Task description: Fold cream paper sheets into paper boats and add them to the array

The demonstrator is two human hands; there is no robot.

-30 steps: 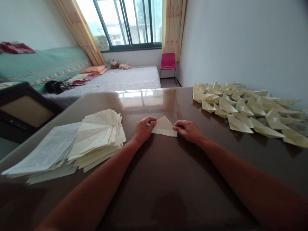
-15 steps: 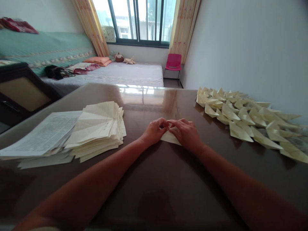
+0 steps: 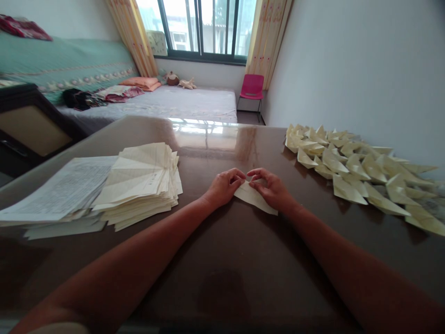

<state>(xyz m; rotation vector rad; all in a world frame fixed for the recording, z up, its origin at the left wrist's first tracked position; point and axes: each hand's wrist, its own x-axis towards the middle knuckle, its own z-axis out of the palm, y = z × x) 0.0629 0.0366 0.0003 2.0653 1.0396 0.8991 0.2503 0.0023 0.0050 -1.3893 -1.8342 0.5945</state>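
A small cream folded paper (image 3: 255, 198) lies on the dark glossy table (image 3: 222, 260) between both hands. My left hand (image 3: 224, 186) pinches its left upper edge with curled fingers. My right hand (image 3: 273, 189) pinches the same top point from the right, its palm over part of the sheet. The fingertips of the two hands nearly meet above the paper. A pointed lower corner of the paper sticks out under my right wrist.
A thick stack of cream sheets (image 3: 139, 185) sits to the left, with printed pages (image 3: 59, 190) beside it. Several folded paper boats (image 3: 354, 167) cover the table's right side by the wall. Beyond the table are a bed (image 3: 167, 102) and a pink chair (image 3: 252, 88).
The hands came together from the two ends of the triangular fold to its middle. The paper now lies flatter and longer, turned towards the right.
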